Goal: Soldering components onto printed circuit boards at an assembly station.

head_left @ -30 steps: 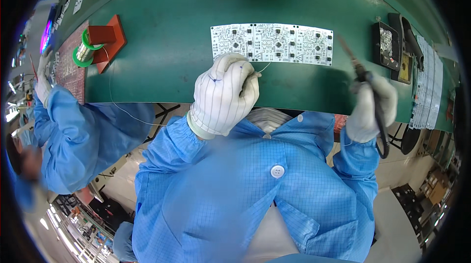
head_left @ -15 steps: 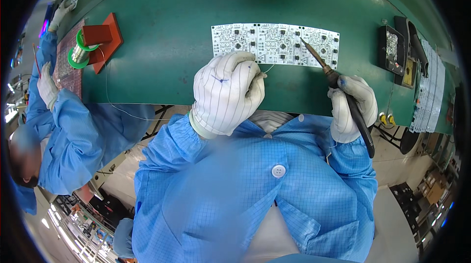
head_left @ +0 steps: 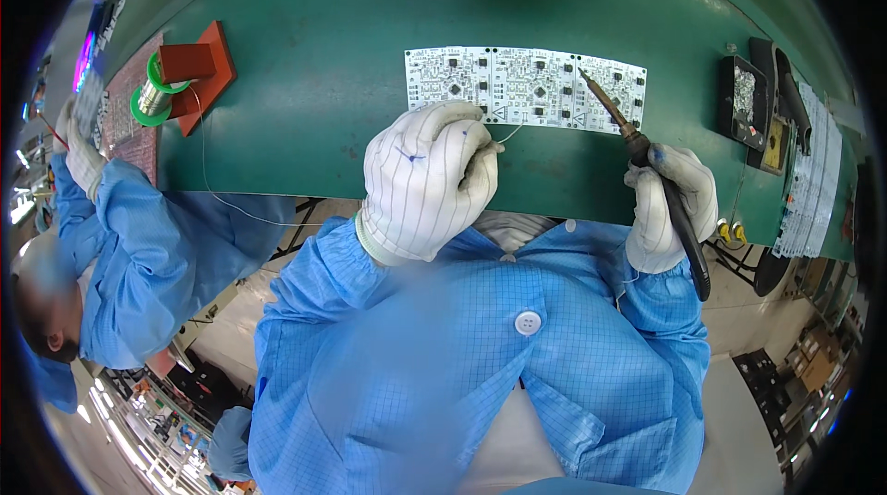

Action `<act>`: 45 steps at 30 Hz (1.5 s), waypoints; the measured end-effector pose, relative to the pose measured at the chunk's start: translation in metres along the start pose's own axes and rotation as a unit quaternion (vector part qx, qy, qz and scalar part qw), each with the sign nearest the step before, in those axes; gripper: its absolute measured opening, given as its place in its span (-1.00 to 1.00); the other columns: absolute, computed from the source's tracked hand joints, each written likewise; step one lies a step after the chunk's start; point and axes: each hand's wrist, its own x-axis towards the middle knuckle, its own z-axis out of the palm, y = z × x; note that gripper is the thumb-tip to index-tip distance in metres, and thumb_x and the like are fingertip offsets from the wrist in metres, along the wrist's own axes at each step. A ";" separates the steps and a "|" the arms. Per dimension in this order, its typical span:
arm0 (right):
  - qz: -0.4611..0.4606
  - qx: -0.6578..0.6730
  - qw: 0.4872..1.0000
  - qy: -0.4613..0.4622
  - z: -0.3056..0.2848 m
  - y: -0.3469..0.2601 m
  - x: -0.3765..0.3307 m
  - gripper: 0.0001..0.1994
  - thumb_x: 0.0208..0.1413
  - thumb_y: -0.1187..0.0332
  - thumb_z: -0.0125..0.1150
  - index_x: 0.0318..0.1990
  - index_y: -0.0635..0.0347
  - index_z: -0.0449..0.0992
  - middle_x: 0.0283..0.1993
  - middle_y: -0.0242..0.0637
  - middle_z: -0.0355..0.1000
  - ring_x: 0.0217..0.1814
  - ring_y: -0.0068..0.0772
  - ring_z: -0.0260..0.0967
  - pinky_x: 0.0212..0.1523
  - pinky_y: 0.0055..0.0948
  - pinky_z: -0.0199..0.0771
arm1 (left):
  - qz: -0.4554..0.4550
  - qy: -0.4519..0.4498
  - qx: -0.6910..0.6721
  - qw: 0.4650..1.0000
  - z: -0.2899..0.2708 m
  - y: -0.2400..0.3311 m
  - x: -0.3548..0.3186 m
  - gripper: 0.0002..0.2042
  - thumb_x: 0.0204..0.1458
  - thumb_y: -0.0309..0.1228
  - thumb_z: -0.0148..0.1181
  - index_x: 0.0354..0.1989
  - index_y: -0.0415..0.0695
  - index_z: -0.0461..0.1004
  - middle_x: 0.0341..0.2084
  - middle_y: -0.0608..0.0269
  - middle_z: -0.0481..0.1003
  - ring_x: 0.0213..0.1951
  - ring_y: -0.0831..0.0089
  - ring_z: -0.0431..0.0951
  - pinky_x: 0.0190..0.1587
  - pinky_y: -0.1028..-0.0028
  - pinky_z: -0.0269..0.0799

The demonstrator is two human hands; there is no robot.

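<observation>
A white circuit board panel [head_left: 533, 61] with small black parts lies on the green bench, made of three joined sections. My left hand [head_left: 430, 183], in a striped white glove, is closed on thin solder wire [head_left: 510, 134], whose end pokes out past the fingertips by the board's near edge. The glove covers a near-left bit of the panel. A soldering iron [head_left: 674, 209] with a dark handle is gripped in my gloved right hand [head_left: 673, 204]. Its tip is over the right section near the seam with the middle one; whether it touches cannot be made out.
A green solder spool [head_left: 152, 100] sits on a red-brown stand [head_left: 218, 79] at the left, its wire trailing over the bench edge. On the right are a black tray [head_left: 745, 102], an iron holder [head_left: 781, 79] and stacked white strips [head_left: 813, 181]. A co-worker [head_left: 139, 255] sits at left.
The iron's tip has shifted slightly to the right over the board. My left hand keeps nearly the same place. At the far left, the co-worker's hands have moved.
</observation>
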 end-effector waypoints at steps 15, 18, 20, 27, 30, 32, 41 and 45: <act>-0.023 0.003 0.999 0.024 0.005 0.004 0.000 -0.79 -0.01 0.62 0.04 -0.17 0.33 0.39 -0.29 0.02 0.43 -0.44 -0.38 0.44 -0.35 -0.46 0.51 | -0.156 0.014 -0.004 0.988 -0.015 -0.023 -0.002 -0.89 -0.17 -0.57 0.21 -0.44 -0.14 0.44 -0.28 0.13 0.56 -0.49 0.25 0.54 -0.41 0.37 0.45; -0.022 0.004 0.999 0.029 0.005 0.007 -0.002 -0.80 0.00 0.62 0.04 -0.17 0.33 0.39 -0.29 0.02 0.43 -0.44 -0.39 0.44 -0.34 -0.46 0.51 | -0.122 -0.001 -0.028 0.992 -0.009 -0.021 -0.002 -0.90 -0.17 -0.57 0.21 -0.45 -0.14 0.44 -0.28 0.15 0.56 -0.47 0.25 0.55 -0.39 0.38 0.46; -0.022 0.008 0.999 0.028 0.005 0.007 -0.002 -0.80 0.01 0.62 0.03 -0.16 0.33 0.38 -0.29 0.02 0.43 -0.44 -0.39 0.43 -0.34 -0.46 0.51 | -0.118 -0.007 -0.031 0.993 -0.007 -0.019 -0.001 -0.89 -0.19 -0.57 0.21 -0.46 -0.14 0.44 -0.28 0.15 0.56 -0.46 0.23 0.55 -0.37 0.36 0.48; -0.018 0.011 1.000 0.022 0.006 0.010 -0.004 -0.79 0.03 0.63 0.01 -0.15 0.33 0.38 -0.29 0.01 0.43 -0.43 -0.40 0.43 -0.34 -0.46 0.50 | -0.090 -0.025 -0.051 0.994 -0.006 -0.023 -0.002 -0.88 -0.24 -0.57 0.20 -0.48 -0.15 0.43 -0.31 0.12 0.55 -0.46 0.19 0.54 -0.38 0.34 0.47; -0.021 0.013 1.000 0.017 0.005 0.012 -0.004 -0.79 0.03 0.64 0.00 -0.15 0.33 0.37 -0.29 0.01 0.43 -0.43 -0.40 0.42 -0.34 -0.46 0.50 | -0.077 -0.017 -0.062 0.995 -0.006 -0.024 -0.003 -0.88 -0.25 -0.58 0.20 -0.49 -0.15 0.42 -0.33 0.12 0.55 -0.47 0.19 0.54 -0.39 0.34 0.47; -0.021 0.019 0.999 0.017 0.006 0.011 -0.003 -0.79 0.03 0.64 0.00 -0.14 0.32 0.37 -0.29 0.00 0.43 -0.43 -0.40 0.42 -0.35 -0.46 0.49 | -0.079 -0.021 -0.069 0.994 -0.006 -0.024 -0.004 -0.88 -0.25 -0.58 0.20 -0.49 -0.16 0.42 -0.34 0.12 0.55 -0.48 0.19 0.53 -0.40 0.34 0.47; -0.015 0.022 0.999 0.021 0.006 0.009 -0.004 -0.78 0.03 0.64 0.01 -0.14 0.33 0.38 -0.29 0.00 0.43 -0.43 -0.40 0.43 -0.34 -0.46 0.50 | -0.077 0.000 -0.054 0.996 -0.002 -0.023 -0.003 -0.87 -0.23 -0.60 0.20 -0.47 -0.16 0.42 -0.37 0.15 0.55 -0.49 0.22 0.54 -0.42 0.36 0.47; -0.017 0.029 0.999 0.030 0.007 0.011 -0.005 -0.78 0.04 0.63 0.01 -0.13 0.33 0.38 -0.29 0.00 0.44 -0.43 -0.39 0.43 -0.33 -0.46 0.50 | -0.086 0.013 -0.051 0.995 -0.003 -0.022 -0.003 -0.88 -0.18 -0.59 0.21 -0.44 -0.16 0.43 -0.39 0.15 0.55 -0.49 0.22 0.54 -0.42 0.38 0.47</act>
